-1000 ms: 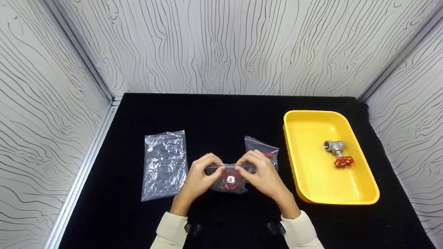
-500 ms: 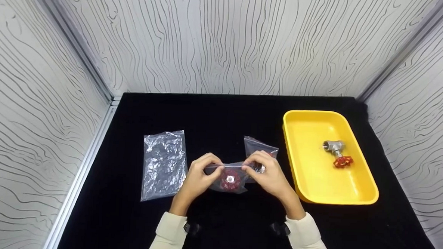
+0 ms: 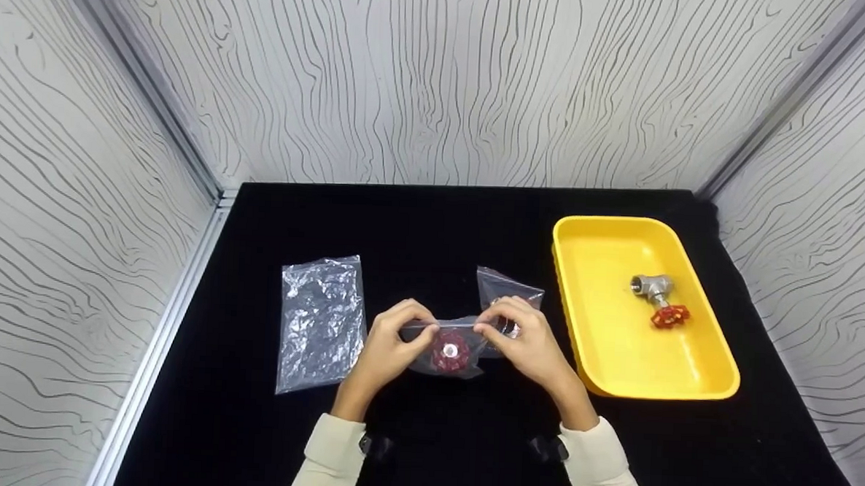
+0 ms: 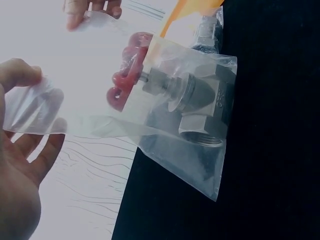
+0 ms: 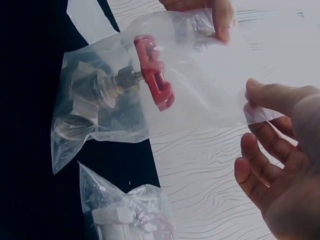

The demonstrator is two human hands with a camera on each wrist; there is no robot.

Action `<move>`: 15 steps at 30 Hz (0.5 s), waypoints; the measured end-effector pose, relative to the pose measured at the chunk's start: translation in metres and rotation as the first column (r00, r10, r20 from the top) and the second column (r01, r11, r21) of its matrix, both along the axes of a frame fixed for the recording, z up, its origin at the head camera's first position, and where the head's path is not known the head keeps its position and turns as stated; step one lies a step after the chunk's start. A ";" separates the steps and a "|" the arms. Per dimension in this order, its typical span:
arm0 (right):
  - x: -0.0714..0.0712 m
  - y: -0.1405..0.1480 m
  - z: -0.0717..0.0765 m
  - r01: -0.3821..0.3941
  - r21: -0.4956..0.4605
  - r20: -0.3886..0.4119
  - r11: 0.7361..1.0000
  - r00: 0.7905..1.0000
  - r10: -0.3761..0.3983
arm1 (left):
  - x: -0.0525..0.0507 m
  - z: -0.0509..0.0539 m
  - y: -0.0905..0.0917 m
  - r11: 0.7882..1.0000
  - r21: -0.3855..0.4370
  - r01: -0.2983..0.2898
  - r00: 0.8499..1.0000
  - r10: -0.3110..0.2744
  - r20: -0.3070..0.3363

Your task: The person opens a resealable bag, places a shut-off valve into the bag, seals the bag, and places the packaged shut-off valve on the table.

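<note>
A clear zip bag [image 3: 463,368] holds a metal valve [image 4: 200,100] with a red handwheel [image 3: 450,351]. The valve body sits at the bag's bottom, on the black table in the wrist views. My left hand [image 3: 393,343] pinches the bag's top edge at its left side between thumb and fingers. At the right part of that same edge, my right hand [image 3: 523,338] pinches the plastic with thumb and forefinger. Just behind the right hand lies a second zip bag [image 3: 507,284] with another valve [image 5: 117,220] inside, partly hidden by the hand in the head view.
An empty-looking flat zip bag [image 3: 321,326] lies to the left on the black table [image 3: 418,235]. On the right stands a yellow tray [image 3: 603,353] holding a loose valve [image 3: 660,297] with a red handwheel. Wood-patterned walls [image 3: 439,82] enclose the back and sides.
My right hand has slid a little to the right along the bag's top edge, uncovering more of it. The left hand has kept its place and its pinch.
</note>
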State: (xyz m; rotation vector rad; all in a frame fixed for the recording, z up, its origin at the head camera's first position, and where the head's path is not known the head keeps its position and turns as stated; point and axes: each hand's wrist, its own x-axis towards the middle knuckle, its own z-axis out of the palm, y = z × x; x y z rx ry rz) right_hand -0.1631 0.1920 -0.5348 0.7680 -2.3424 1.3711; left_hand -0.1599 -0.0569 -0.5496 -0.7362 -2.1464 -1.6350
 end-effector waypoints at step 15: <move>0.002 0.007 -0.004 0.014 -0.090 -0.004 0.996 1.000 -0.014 | -0.007 -0.011 -0.004 1.000 0.003 0.028 1.000 -0.028 0.005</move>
